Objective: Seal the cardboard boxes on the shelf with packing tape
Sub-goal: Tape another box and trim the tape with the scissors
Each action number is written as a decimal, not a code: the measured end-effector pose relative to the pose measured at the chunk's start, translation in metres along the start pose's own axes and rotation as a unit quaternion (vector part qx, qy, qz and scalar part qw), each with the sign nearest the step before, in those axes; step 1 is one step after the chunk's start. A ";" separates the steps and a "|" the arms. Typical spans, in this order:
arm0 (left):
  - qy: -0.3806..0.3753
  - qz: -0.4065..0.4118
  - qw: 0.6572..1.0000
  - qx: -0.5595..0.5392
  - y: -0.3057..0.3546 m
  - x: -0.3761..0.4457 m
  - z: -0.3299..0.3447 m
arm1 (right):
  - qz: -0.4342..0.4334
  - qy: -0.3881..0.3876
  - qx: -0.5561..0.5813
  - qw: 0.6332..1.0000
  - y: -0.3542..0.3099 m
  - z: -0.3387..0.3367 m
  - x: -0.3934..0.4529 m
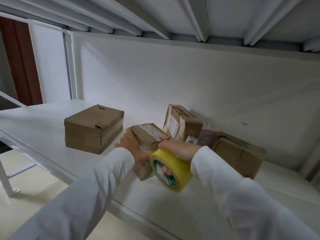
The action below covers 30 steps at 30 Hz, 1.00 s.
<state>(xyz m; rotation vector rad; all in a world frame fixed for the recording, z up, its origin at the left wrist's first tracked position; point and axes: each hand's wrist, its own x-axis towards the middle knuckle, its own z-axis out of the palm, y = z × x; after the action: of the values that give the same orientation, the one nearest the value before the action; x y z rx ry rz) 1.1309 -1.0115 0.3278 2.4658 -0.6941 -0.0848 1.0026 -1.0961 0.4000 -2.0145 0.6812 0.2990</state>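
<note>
cardboard boxes (239, 153) just behind small box (149, 137)

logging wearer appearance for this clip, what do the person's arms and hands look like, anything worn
Both arms are covered by long, loose white fabric sleeves, softly creased, ending at the wrists. The left sleeve and the right sleeve look alike and plain, with no visible markings or cuff buttons. The left hand and right hand are bare: no gloves, and no rings or watch show. The fingers are mostly hidden.
</note>
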 end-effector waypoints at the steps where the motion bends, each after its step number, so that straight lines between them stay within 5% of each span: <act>1: -0.005 -0.007 1.000 -0.016 0.001 0.001 -0.002 | -0.006 0.016 -0.033 0.999 0.000 -0.003 0.005; 9: -0.027 -0.034 0.995 -0.086 -0.004 0.014 -0.001 | -0.027 0.034 -0.098 0.994 -0.004 -0.008 0.016; 14: -0.214 -0.024 0.962 0.169 -0.026 0.003 -0.005 | -0.003 0.070 -0.083 0.994 0.013 -0.004 0.023; 16: -0.171 -0.028 0.973 0.150 -0.045 0.015 -0.011 | -0.009 0.068 -0.103 0.992 0.013 -0.005 0.023; 19: 0.022 0.020 0.999 0.025 -0.049 0.034 -0.026 | -0.008 0.078 -0.112 0.991 0.010 -0.005 0.020; 22: 0.174 0.157 0.966 -0.110 -0.011 0.030 -0.042 | -0.001 0.075 -0.106 0.992 0.013 -0.005 0.024; 25: 0.134 0.290 0.944 -0.076 0.025 0.021 -0.031 | 0.001 0.074 -0.089 0.993 0.015 -0.006 0.029; 30: 0.205 0.269 0.941 -0.005 0.022 0.030 0.012 | -0.006 0.071 -0.102 0.992 0.022 -0.006 0.035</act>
<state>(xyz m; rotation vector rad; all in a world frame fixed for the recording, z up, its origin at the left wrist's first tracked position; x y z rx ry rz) 1.1442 -1.0477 0.3322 2.0948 -1.1328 0.6122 1.0184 -1.1217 0.3709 -2.2498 0.7508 0.2273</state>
